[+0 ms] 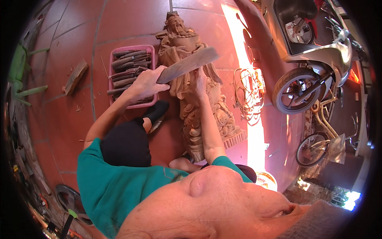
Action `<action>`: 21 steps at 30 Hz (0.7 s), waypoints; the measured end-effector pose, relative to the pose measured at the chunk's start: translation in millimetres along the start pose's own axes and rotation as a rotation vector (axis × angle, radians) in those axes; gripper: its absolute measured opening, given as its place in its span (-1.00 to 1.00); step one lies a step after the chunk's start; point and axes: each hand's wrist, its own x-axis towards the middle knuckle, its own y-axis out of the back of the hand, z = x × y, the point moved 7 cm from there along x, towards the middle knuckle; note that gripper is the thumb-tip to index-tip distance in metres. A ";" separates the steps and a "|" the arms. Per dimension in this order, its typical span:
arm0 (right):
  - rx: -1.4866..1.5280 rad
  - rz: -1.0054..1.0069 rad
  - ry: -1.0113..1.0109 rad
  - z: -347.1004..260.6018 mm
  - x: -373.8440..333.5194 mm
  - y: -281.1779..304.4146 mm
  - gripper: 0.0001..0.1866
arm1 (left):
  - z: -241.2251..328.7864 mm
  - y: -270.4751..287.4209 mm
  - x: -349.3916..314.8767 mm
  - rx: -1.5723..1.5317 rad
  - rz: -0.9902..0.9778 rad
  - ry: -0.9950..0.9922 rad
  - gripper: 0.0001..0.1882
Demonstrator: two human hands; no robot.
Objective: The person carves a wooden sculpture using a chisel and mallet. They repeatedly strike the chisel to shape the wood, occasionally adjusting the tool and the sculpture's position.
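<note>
A carved wooden statue [187, 44] of a bearded, robed figure lies on the floor in front of me, its head at the far end and its base near my legs. My left hand [146, 85] is closed around the near end of a flat wooden bat [189, 65], which slants over the statue's middle. My right hand [201, 84] rests at the statue's midsection, fingers curled in. The bat partly covers those fingertips, and what they hold, if anything, is hidden. Left of the statue, a pink plastic basket [110, 65] holds several dark-handled carving tools [129, 63].
A wood block [75, 77] lies on the red tiled floor [71, 119] at left, near a green plastic chair [18, 75]. Right of the statue is a coiled cord [248, 93] in bright sunlight. A motorbike [302, 85] and a bicycle [314, 149] stand farther right.
</note>
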 end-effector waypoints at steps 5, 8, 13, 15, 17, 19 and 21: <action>0.041 0.021 0.034 1.9 -4.4 1.9 -0.49 | -2.2 -1.1 -2.2 -0.019 0.019 -0.011 -0.40; 0.035 0.013 -0.003 0.9 -5.2 -0.3 -0.56 | -2.2 -0.3 -3.4 0.001 0.002 0.005 -0.35; 0.025 0.033 0.001 -4.2 -5.8 3.4 -0.55 | 7.4 4.4 -4.1 -0.044 0.066 -0.070 -0.38; 0.015 0.039 -0.015 -2.2 -6.4 3.6 -0.56 | 12.7 5.1 -6.2 -0.086 0.087 -0.088 -0.38; 0.012 0.038 -0.017 -0.3 -6.4 2.7 -0.56 | 12.7 5.3 -7.6 -0.114 0.091 -0.091 -0.38; 0.018 0.034 -0.010 -1.8 -6.0 3.2 -0.57 | 9.1 1.6 -6.0 -0.125 0.074 -0.081 -0.39; 0.022 0.015 -0.019 -4.3 -5.7 5.2 -0.58 | -1.6 -4.0 -0.2 -0.001 0.011 -0.014 -0.38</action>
